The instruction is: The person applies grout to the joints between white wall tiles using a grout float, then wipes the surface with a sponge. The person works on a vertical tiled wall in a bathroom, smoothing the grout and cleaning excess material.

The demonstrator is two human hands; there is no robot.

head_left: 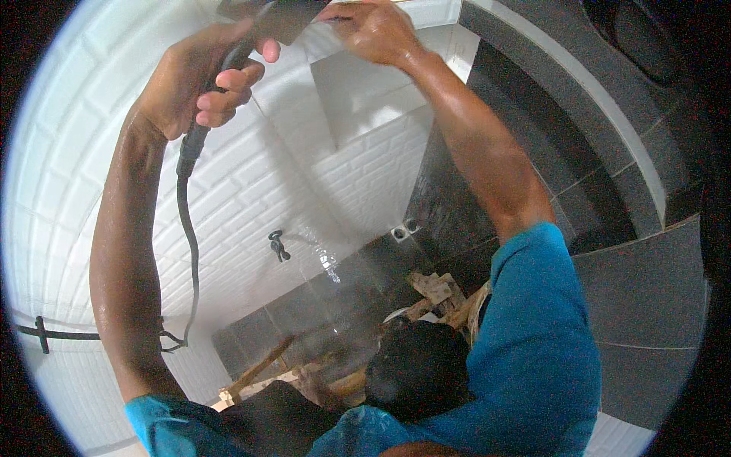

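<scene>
My left hand (221,87) is wrapped around a black handle (194,148) from which a dark hose (185,213) hangs down. The handle's dark head runs off the upper edge of the view. Beside that head, my right hand (373,30) has its fingers curled closed; what they grip is too small to make out. Both arms are raised against a white brick-pattern tiled wall (365,160), and both forearms look wet.
A black tap (278,244) is on the white wall. Dark grey tiles (632,305) form surfaces and ledges at right. Low down lie wooden pieces (434,293). A black horizontal pipe or bar (68,335) is at lower left. A small socket-like fitting (398,232) sits on dark tiles.
</scene>
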